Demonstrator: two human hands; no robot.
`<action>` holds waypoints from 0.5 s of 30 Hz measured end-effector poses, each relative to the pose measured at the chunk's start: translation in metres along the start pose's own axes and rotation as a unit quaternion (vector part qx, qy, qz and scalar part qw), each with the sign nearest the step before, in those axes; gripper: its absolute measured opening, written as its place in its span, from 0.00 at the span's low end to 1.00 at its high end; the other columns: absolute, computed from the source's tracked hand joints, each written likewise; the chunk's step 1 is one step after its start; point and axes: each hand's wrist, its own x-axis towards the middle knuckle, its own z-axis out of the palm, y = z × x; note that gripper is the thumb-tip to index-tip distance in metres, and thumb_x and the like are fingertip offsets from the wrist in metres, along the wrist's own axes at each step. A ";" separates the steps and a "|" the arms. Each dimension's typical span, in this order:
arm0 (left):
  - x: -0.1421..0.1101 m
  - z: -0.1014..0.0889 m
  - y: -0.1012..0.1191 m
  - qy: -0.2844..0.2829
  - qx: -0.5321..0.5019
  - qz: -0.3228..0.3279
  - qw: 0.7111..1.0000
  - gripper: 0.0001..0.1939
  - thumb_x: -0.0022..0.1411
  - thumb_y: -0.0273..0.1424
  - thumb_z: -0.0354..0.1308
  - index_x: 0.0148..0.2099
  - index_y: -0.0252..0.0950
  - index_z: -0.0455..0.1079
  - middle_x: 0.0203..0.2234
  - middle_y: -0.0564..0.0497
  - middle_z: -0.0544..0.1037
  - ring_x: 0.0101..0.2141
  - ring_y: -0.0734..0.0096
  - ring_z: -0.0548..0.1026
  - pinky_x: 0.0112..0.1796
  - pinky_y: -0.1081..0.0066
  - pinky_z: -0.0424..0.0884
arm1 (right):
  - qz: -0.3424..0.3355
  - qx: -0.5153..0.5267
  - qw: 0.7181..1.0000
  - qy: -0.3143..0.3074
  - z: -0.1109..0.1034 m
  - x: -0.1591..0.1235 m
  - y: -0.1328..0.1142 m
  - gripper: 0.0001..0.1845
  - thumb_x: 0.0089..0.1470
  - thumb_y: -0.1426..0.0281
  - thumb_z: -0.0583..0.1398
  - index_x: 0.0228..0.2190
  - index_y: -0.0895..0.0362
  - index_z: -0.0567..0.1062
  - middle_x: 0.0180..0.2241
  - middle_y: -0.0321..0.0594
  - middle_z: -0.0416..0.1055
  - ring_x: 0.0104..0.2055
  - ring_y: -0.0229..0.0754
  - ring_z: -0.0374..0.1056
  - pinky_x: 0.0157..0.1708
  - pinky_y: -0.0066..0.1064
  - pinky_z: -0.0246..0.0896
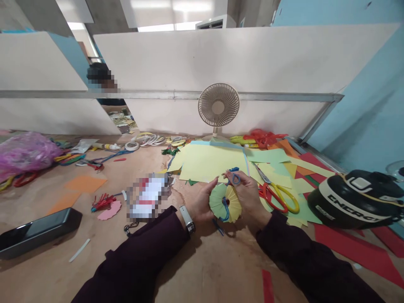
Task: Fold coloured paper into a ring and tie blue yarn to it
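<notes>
Low over the table's middle, my left hand [203,202] grips the left edge of a round pleated paper rosette [221,204], half green and half yellow. Blue yarn [226,210] passes through the hole at its centre, and a loose end hangs below. My right hand [248,191] is at the rosette's right side, its fingers pinched on a loop of the blue yarn near the top. Beyond the hands lie pale yellow paper sheets [202,162]. Scissors with yellow handles [285,198] and scissors with red handles [273,200] rest just right of my right hand.
A small fan [218,105] stands at the back against a white partition [158,63]. On the right is a black jug [353,200] beside red paper [353,248]. A blurred phone [148,198], a black speaker-like box [41,231] and a pink plastic bag [27,151] occupy the left.
</notes>
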 end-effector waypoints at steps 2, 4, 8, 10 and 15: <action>-0.003 0.002 0.001 -0.028 -0.027 -0.027 0.999 0.29 0.63 0.51 0.49 0.50 0.30 0.71 0.37 0.41 0.79 0.40 0.53 0.77 0.47 0.56 0.68 | -0.028 -0.025 0.999 0.005 0.000 0.002 -0.002 0.16 0.49 0.56 0.65 0.26 0.57 0.76 0.27 0.35 0.69 0.28 0.36 0.62 0.28 0.28 0.59; -0.007 0.002 0.003 -0.052 -0.049 -0.056 0.996 0.32 0.62 0.53 0.48 0.51 0.29 0.70 0.38 0.39 0.79 0.41 0.51 0.77 0.46 0.55 0.68 | -0.057 -0.063 0.996 0.001 0.001 0.004 -0.006 0.16 0.51 0.56 0.64 0.26 0.57 0.77 0.29 0.37 0.70 0.30 0.38 0.64 0.30 0.29 0.60; -0.013 -0.002 0.007 -0.069 -0.064 -0.104 0.990 0.36 0.59 0.58 0.47 0.52 0.31 0.69 0.37 0.39 0.79 0.42 0.48 0.77 0.44 0.52 0.68 | -0.090 -0.127 0.987 -0.041 0.007 0.011 -0.011 0.15 0.52 0.57 0.63 0.28 0.56 0.80 0.32 0.40 0.74 0.34 0.41 0.69 0.34 0.31 0.63; -0.014 -0.005 0.008 -0.065 -0.069 -0.092 0.991 0.35 0.59 0.56 0.48 0.52 0.31 0.70 0.37 0.40 0.79 0.42 0.48 0.77 0.44 0.53 0.69 | -0.092 -0.132 0.985 -0.060 0.011 0.013 -0.011 0.14 0.51 0.57 0.63 0.28 0.56 0.80 0.32 0.41 0.76 0.35 0.42 0.70 0.36 0.32 0.64; -0.018 -0.009 0.011 -0.044 -0.079 -0.043 0.995 0.31 0.56 0.52 0.51 0.48 0.29 0.70 0.37 0.39 0.79 0.42 0.48 0.76 0.43 0.55 0.68 | -0.068 -0.139 0.984 -0.092 0.019 0.019 -0.013 0.17 0.49 0.54 0.64 0.29 0.56 0.81 0.32 0.42 0.78 0.34 0.44 0.72 0.33 0.32 0.64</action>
